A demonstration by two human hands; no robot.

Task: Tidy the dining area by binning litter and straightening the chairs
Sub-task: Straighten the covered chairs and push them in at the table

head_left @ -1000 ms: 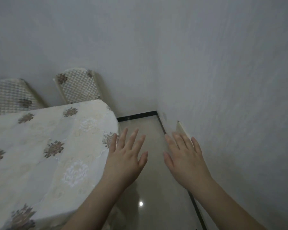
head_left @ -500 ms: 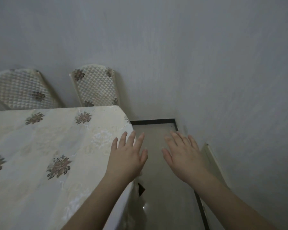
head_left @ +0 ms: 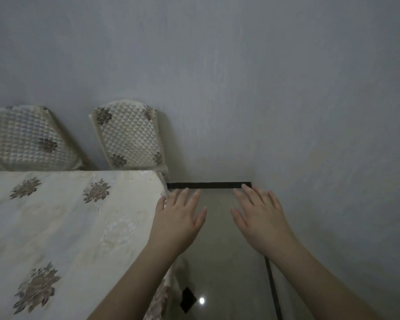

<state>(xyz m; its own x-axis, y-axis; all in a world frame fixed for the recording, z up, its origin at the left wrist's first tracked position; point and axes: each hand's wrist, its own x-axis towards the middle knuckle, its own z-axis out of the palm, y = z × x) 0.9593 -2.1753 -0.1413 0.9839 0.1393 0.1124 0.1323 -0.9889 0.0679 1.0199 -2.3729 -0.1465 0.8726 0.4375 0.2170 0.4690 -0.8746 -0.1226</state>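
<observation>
With fingers straight and slightly spread, palms down: left hand (head_left: 177,221) over the table's near-right corner, right hand (head_left: 262,221) beside it above the floor (head_left: 219,262), close to the right wall (head_left: 333,135). Both released, holding nothing, apart from each other. Two quilted chairs (head_left: 129,135) at the far side of the table (head_left: 56,227), backs against the far wall, the right one just at the table corner. Compared with half a second ago: chairs lower and nearer in view, black skirting (head_left: 208,185) now at the fingertips, pale panel by the right wall gone from sight.
</observation>
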